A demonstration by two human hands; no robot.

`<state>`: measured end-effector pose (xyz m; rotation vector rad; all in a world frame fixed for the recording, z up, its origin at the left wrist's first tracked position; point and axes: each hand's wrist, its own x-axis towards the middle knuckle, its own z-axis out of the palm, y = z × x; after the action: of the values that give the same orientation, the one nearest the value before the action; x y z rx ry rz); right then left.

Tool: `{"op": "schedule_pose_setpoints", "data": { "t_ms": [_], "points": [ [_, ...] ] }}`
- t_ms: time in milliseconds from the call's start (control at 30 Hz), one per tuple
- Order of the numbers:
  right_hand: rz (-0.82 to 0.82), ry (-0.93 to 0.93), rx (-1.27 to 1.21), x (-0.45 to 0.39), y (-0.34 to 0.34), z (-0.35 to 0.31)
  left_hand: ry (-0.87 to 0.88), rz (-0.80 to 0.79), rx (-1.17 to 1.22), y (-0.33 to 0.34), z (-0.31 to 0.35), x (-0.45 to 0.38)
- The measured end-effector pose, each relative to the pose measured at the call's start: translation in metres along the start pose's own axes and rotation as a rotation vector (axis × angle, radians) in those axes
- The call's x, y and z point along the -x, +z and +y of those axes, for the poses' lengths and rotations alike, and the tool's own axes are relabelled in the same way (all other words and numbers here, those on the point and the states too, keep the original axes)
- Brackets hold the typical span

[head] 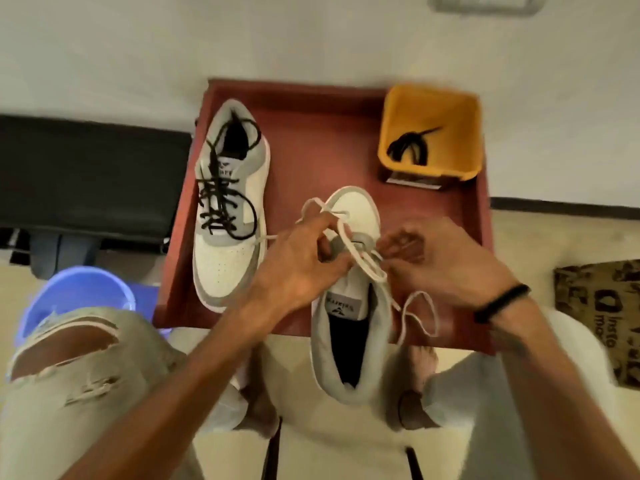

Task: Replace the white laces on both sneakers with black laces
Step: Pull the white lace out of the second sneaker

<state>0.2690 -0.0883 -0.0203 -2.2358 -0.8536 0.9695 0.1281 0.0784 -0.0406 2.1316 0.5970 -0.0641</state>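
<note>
Second sneaker: white lace partly out, both hands working at the eyelets.

Left of centre, the relaced sneaker [230, 202] lies done. At centre, your left hand [301, 268] pinches the white lace [363, 259]; your right hand [440, 261] closes on it from the other side. The held sneaker [349, 306] runs toe-up, heel toward you. The black lace [410, 145] waits in the yellow bin [429, 109], upper right, nearer your right hand.

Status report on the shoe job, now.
Both hands, left and right, pulling white lace. Far sneaker already black-laced. Spare black lace in yellow bin. Nothing obstructing.
</note>
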Motion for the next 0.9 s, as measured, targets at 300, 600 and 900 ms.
{"op": "schedule_pose_setpoints", "data": {
  "t_ms": [300, 600, 900],
  "points": [
    [0.018, 0.048, -0.052, -0.012, 0.009, 0.002, -0.132, 0.177, 0.243, 0.013, 0.006, -0.004],
    [0.081, 0.000, -0.419, -0.019, 0.006, 0.013, 0.273, 0.238, -0.185, 0.001, 0.033, -0.044],
    [0.378, 0.050, -1.258, -0.001, 0.020, -0.011, 0.100, 0.127, -0.390, 0.013, 0.043, -0.021]
  ]
}}
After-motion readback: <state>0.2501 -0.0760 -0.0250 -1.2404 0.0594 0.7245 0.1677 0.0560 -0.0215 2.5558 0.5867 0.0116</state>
